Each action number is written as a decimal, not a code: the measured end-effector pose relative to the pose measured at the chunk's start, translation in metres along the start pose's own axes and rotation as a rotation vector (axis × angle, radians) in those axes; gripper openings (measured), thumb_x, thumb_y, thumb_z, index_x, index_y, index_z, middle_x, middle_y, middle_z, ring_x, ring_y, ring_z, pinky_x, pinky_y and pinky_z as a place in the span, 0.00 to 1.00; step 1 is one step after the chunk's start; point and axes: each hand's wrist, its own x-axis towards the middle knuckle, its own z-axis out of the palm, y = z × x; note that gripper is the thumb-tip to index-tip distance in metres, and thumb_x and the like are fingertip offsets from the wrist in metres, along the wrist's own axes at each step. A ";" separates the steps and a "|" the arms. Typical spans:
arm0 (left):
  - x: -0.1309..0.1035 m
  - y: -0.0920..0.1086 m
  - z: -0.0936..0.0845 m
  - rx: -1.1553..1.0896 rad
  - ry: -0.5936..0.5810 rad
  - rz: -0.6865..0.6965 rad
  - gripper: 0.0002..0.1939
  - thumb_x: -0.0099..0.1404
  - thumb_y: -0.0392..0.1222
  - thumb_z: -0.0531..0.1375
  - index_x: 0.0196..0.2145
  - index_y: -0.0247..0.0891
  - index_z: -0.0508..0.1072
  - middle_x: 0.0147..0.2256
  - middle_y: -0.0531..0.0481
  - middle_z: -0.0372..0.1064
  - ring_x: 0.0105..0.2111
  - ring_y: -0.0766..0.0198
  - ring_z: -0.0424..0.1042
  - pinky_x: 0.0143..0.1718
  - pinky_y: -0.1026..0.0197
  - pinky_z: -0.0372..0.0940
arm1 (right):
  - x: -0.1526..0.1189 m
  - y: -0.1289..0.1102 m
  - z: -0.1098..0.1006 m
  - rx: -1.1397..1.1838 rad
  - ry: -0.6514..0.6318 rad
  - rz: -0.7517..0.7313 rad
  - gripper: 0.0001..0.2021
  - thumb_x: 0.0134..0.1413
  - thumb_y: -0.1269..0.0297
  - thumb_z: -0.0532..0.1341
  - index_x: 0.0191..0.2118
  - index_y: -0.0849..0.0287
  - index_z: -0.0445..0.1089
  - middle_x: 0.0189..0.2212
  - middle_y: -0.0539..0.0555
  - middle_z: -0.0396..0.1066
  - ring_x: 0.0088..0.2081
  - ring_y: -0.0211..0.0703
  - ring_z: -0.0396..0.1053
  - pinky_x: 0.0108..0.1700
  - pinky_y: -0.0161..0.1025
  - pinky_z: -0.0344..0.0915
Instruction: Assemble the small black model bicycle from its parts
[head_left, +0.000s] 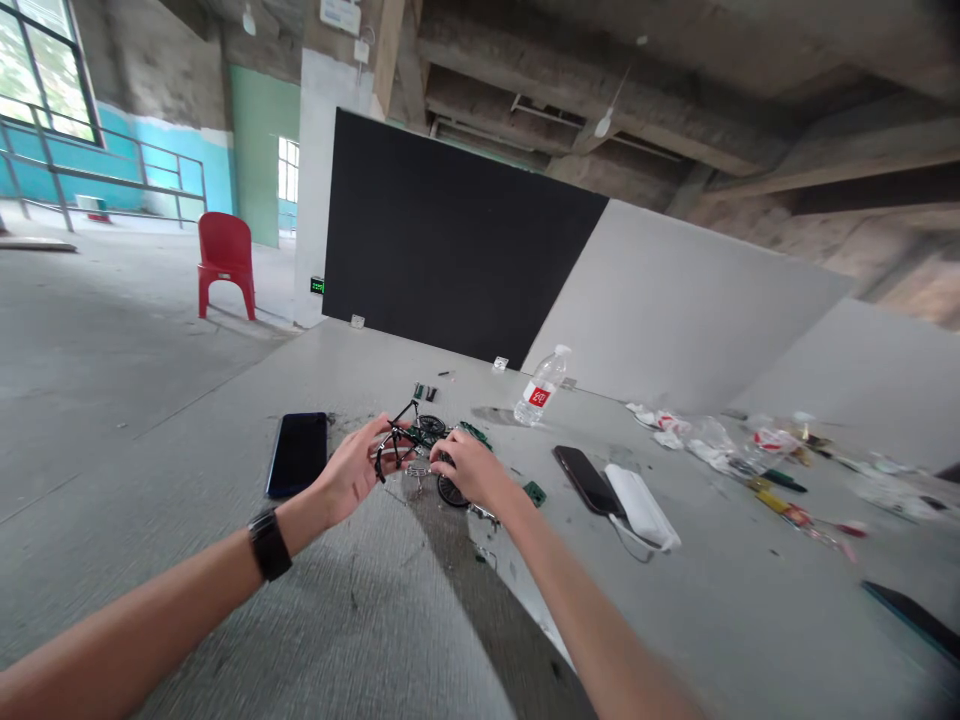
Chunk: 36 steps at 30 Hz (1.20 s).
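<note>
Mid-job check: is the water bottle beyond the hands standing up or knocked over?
Standing: the water bottle rests on its base on the table, white cap at the top; its slant is probably the lens's doing.

A black panel (457, 240) and a white panel (675, 300) line the far edge of the grey table (352, 352). Beyond its far left corner, a red chair (226, 245) stands on pale floor (139, 295); farther back, a metal railing (52, 170), blue-and-grey wall (161, 75) and daylit window (45, 65). Overhead, concrete beams (562, 85).

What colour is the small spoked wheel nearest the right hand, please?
The small spoked wheel is black, clearest in the head view.
</note>
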 end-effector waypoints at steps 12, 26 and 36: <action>0.001 -0.002 -0.001 0.033 0.000 -0.009 0.12 0.70 0.43 0.58 0.42 0.31 0.77 0.35 0.40 0.78 0.31 0.61 0.78 0.37 0.61 0.74 | -0.024 0.041 -0.015 0.051 0.141 0.218 0.12 0.64 0.59 0.53 0.44 0.57 0.71 0.42 0.56 0.73 0.43 0.45 0.69 0.43 0.39 0.60; 0.000 -0.002 0.001 0.070 0.050 -0.011 0.12 0.71 0.40 0.56 0.43 0.29 0.75 0.34 0.39 0.78 0.30 0.61 0.78 0.34 0.63 0.73 | -0.033 0.056 -0.004 -0.007 0.077 0.270 0.06 0.58 0.66 0.60 0.40 0.55 0.73 0.37 0.53 0.76 0.40 0.45 0.71 0.41 0.38 0.59; 0.001 -0.003 -0.003 0.075 0.027 -0.008 0.12 0.68 0.42 0.60 0.42 0.31 0.76 0.36 0.39 0.78 0.30 0.60 0.79 0.35 0.62 0.73 | -0.032 0.049 -0.010 -0.062 0.137 0.264 0.08 0.62 0.64 0.56 0.40 0.53 0.73 0.40 0.53 0.76 0.44 0.45 0.70 0.45 0.39 0.59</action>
